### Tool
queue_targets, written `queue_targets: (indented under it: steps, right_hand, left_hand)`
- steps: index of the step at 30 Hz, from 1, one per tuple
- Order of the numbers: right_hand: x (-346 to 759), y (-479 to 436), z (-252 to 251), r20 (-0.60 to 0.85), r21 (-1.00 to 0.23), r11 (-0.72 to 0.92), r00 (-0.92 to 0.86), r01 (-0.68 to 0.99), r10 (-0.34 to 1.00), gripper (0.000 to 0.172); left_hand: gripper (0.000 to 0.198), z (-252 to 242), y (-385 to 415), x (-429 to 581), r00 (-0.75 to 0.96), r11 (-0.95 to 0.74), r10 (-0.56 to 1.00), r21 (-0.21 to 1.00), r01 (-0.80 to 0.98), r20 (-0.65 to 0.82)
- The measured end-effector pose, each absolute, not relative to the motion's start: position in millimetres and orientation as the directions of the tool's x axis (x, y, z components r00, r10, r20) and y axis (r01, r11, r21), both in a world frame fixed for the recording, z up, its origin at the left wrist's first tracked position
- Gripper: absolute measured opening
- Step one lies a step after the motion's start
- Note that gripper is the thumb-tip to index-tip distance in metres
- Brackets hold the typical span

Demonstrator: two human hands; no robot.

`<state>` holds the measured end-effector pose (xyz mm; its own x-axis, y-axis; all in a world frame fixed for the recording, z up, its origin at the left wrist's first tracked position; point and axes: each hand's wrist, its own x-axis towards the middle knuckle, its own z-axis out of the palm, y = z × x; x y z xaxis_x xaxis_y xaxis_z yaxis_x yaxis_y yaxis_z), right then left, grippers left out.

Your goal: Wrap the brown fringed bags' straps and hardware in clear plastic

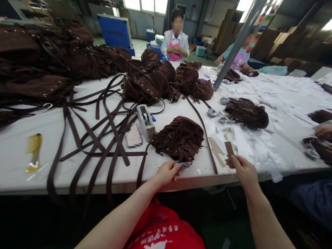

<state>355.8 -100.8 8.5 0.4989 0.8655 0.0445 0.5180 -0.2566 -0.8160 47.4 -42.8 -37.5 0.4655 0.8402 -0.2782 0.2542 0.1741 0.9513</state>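
A dark brown fringed bag (179,137) lies on the white table right in front of me. My left hand (168,173) is closed at its near edge, fingers pinched on a small grey plastic-wrapped part (184,165) of the bag. To the right, my right hand (243,168) pinches a narrow brown cardboard strip (229,148) between thumb and fingers, raised a little over the table edge. More cardboard strips (217,151) lie just left of that hand. A long brown strap (203,133) runs along the bag's right side.
A grey tape dispenser (145,121) stands left of the bag, among several loose straps (97,135). A yellow comb (33,153) lies far left. Brown bags (31,58) are heaped behind. A metal post (236,46) rises from the table. Another person's hands (331,138) work at right.
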Motion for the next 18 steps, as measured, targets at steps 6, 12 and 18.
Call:
queue_targets:
  steps: [6,12,18]
  right_hand:
    - [261.2,-136.2,5.0,-0.453,-0.869,-0.421,-0.074,0.261,0.888,0.040]
    - [229.6,-127.7,-20.7,-0.416,-0.903,-0.413,0.002,0.115,0.909,0.045]
    - [218.7,-118.2,-28.0,-0.401,-0.916,-0.401,-0.017,0.012,0.916,0.059]
  left_hand:
    - [0.045,-18.1,-43.8,48.4,0.504,0.396,0.797,0.918,-0.019,-0.333]
    - [0.043,-16.4,-48.9,48.8,0.504,0.416,0.786,0.909,-0.001,-0.359]
    - [0.043,-20.5,-51.8,49.3,0.438,0.311,0.843,0.947,0.076,-0.312]
